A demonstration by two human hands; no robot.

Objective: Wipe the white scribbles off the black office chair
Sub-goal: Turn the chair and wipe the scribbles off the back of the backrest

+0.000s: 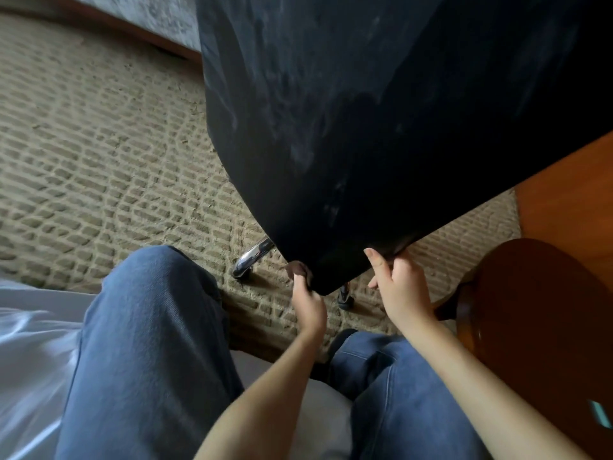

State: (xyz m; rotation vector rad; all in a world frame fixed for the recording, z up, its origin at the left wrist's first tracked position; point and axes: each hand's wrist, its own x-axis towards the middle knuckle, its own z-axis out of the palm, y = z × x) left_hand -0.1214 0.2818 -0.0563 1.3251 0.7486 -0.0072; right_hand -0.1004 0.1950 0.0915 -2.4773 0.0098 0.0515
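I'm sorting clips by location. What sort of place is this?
Likely a bedroom or hotel room: woven beige carpet, white bedding at the left, and wooden furniture next to the black office chair.

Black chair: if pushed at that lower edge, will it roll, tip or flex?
Probably rolls: a caster and a chrome leg show below the black office chair, though the coarse woven rug likely drags it. Its edge runs straight, so likely stiff. It is large, so probably heavy.
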